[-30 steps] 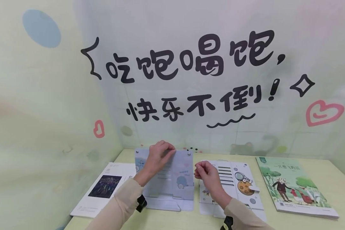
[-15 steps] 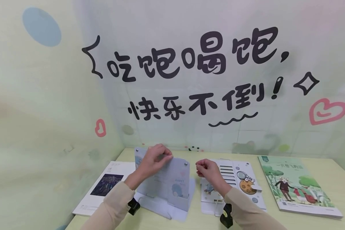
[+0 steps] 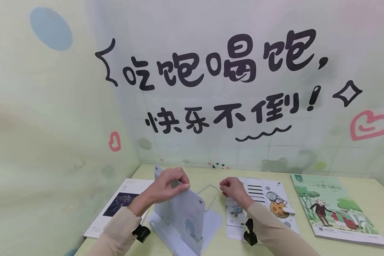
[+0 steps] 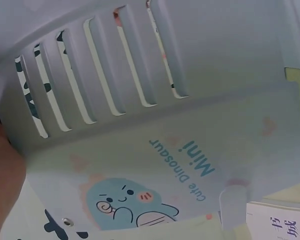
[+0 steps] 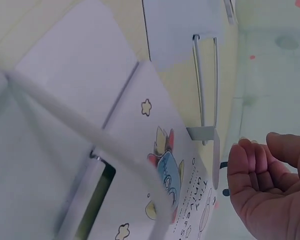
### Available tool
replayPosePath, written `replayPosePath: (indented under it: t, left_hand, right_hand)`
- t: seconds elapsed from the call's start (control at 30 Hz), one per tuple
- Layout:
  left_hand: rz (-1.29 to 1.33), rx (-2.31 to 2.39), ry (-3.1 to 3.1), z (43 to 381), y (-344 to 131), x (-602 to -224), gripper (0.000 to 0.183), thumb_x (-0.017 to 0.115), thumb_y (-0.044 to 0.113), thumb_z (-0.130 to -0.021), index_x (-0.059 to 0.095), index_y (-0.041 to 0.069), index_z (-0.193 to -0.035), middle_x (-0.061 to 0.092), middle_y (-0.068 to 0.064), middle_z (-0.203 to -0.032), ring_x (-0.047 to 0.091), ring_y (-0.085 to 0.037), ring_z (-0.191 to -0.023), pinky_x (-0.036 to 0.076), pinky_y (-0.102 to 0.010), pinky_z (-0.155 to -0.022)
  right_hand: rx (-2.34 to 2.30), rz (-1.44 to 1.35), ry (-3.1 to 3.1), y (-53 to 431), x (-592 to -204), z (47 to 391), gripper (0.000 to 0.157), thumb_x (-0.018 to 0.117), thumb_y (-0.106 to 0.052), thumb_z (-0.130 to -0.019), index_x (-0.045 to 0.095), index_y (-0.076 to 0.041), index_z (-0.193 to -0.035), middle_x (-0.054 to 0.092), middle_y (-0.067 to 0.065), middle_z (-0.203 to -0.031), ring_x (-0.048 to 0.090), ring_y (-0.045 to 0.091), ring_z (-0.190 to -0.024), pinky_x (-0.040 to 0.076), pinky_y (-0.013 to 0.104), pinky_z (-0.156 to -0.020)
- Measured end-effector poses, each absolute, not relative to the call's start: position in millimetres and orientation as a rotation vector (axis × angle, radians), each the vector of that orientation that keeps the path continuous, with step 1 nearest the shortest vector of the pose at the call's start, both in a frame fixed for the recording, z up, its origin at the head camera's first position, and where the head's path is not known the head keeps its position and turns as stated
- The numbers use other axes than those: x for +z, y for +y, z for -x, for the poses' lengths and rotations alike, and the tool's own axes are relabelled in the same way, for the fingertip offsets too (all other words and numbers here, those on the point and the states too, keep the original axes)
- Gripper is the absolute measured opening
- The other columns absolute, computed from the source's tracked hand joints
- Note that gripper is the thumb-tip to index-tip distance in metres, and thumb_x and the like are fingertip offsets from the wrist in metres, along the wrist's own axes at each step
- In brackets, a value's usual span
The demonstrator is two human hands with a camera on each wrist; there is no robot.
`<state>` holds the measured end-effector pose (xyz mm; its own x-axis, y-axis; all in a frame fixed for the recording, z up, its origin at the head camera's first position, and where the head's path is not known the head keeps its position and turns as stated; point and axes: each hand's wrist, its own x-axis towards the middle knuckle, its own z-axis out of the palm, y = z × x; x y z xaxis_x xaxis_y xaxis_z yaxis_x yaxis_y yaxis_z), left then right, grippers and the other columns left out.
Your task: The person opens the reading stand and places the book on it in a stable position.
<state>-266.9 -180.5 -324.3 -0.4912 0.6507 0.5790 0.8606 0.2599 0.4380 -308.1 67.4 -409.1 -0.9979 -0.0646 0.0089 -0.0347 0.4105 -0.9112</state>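
Note:
My left hand (image 3: 164,185) grips the top edge of a pale blue book stand (image 3: 179,209), which stands tilted up on its flat base with a wire leg (image 3: 211,193) behind it. In the left wrist view the stand's slotted plate (image 4: 230,65) fills the frame, with a blue dinosaur print (image 4: 132,200) below. My right hand (image 3: 235,190) hovers near the left side of a white book stand (image 3: 276,209) with astronaut pictures. In the right wrist view the right hand (image 5: 270,195) has loosely curled fingers, thumb apart, nothing held.
A white book (image 3: 115,209) lies at the left, partly behind my left arm. At the right lies a green picture book (image 3: 336,209). The pale wooden table (image 3: 355,185) meets a printed wall covering (image 3: 192,153) at the back. Black straps (image 3: 141,233) sit on both wrists.
My left hand has turned the pale blue book stand so that its right side swings toward me, and its wire leg now shows. The right hand has barely moved.

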Motion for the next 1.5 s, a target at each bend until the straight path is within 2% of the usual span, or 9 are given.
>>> replayPosePath:
  t: [0.17, 0.5, 0.57, 0.7, 0.83, 0.97, 1.13, 1.37, 1.5]
  left_hand:
    - [1.516, -1.091, -2.251, 252.7, -178.4, -308.5, 0.017, 0.06, -0.012, -0.079, 0.06, 0.005, -0.076, 0.06, -0.006, -0.072, 0.051, -0.007, -0.069, 0.046, -0.029, -0.06]
    - [1.6, -1.121, -2.294, 263.7, -187.5, -321.8, 0.014, 0.061, 0.0, -0.085, 0.062, 0.012, -0.078, 0.06, -0.001, -0.075, 0.051, -0.006, -0.072, 0.046, -0.026, -0.062]
    - [1.612, -1.124, -2.295, 263.1, -188.0, -321.7, 0.014, 0.061, 0.001, -0.086, 0.063, 0.013, -0.078, 0.06, 0.0, -0.076, 0.051, -0.007, -0.073, 0.046, -0.025, -0.063]
    - [1.622, -1.13, -2.288, 261.2, -188.4, -322.0, 0.014, 0.061, 0.001, -0.086, 0.062, 0.013, -0.079, 0.06, 0.0, -0.076, 0.051, -0.007, -0.073, 0.046, -0.024, -0.065]
    - [1.631, -1.144, -2.273, 260.2, -188.8, -323.6, 0.014, 0.06, -0.001, -0.086, 0.062, 0.012, -0.079, 0.06, -0.002, -0.076, 0.052, -0.008, -0.073, 0.047, -0.025, -0.066]
    - [1.617, -1.157, -2.277, 259.3, -189.3, -324.7, 0.014, 0.06, 0.0, -0.086, 0.063, 0.012, -0.08, 0.06, -0.002, -0.077, 0.053, -0.008, -0.074, 0.047, -0.025, -0.067]
    - [1.554, -1.168, -2.293, 257.2, -189.1, -326.7, 0.015, 0.061, 0.002, -0.087, 0.063, 0.015, -0.079, 0.06, 0.001, -0.077, 0.053, -0.006, -0.073, 0.047, -0.026, -0.069]
    - [1.476, -1.099, -2.267, 256.2, -187.0, -331.1, 0.014, 0.063, 0.005, -0.086, 0.063, 0.017, -0.079, 0.061, 0.005, -0.077, 0.053, -0.005, -0.073, 0.043, -0.027, -0.073]
    - [1.451, -1.036, -2.224, 256.0, -186.4, -331.8, 0.012, 0.064, 0.005, -0.085, 0.064, 0.017, -0.08, 0.062, 0.005, -0.077, 0.054, -0.006, -0.074, 0.044, -0.026, -0.072]
  right_hand:
    - [-1.469, 0.115, 2.714, 69.8, -411.3, 310.7, 0.013, 0.06, 0.003, -0.086, 0.063, 0.008, -0.098, 0.061, 0.008, -0.078, 0.055, 0.013, -0.066, 0.048, 0.024, -0.058]
    - [-1.119, 0.25, 2.912, 69.2, -415.8, 313.8, 0.005, 0.067, 0.001, -0.08, 0.065, 0.002, -0.084, 0.06, 0.006, -0.078, 0.053, 0.016, -0.071, 0.048, 0.028, -0.065]
    - [-1.062, 0.268, 2.938, 67.7, -417.5, 313.5, 0.002, 0.067, 0.002, -0.079, 0.065, 0.001, -0.079, 0.059, 0.005, -0.075, 0.052, 0.016, -0.069, 0.046, 0.027, -0.063]
    - [-0.933, 0.277, 2.974, 64.2, -420.6, 311.8, 0.009, 0.066, 0.0, -0.078, 0.063, -0.005, -0.071, 0.057, 0.001, -0.068, 0.049, 0.015, -0.062, 0.04, 0.026, -0.055]
    - [-0.779, 0.238, 3.02, 60.4, -423.4, 311.8, 0.009, 0.066, -0.004, -0.077, 0.063, -0.009, -0.07, 0.057, -0.001, -0.067, 0.05, 0.014, -0.061, 0.041, 0.028, -0.054]
    - [-0.623, 0.2, 3.084, 56.4, -425.7, 313.4, 0.006, 0.066, -0.005, -0.076, 0.064, -0.01, -0.072, 0.06, 0.001, -0.07, 0.054, 0.018, -0.065, 0.047, 0.038, -0.064]
    - [-0.524, 0.182, 3.132, 51.2, -428.8, 314.4, 0.005, 0.067, -0.008, -0.076, 0.062, -0.009, -0.074, 0.064, 0.006, -0.074, 0.058, 0.025, -0.073, 0.042, 0.053, -0.08]
    - [-0.602, 0.167, 3.102, 49.8, -427.8, 312.0, 0.006, 0.069, -0.012, -0.077, 0.064, -0.01, -0.075, 0.062, 0.002, -0.071, 0.053, 0.021, -0.068, 0.038, 0.054, -0.084]
    - [-0.755, 0.216, 3.1, 51.7, -423.2, 309.5, 0.006, 0.066, -0.013, -0.079, 0.062, -0.01, -0.077, 0.058, -0.001, -0.07, 0.049, 0.017, -0.065, 0.041, 0.048, -0.077]
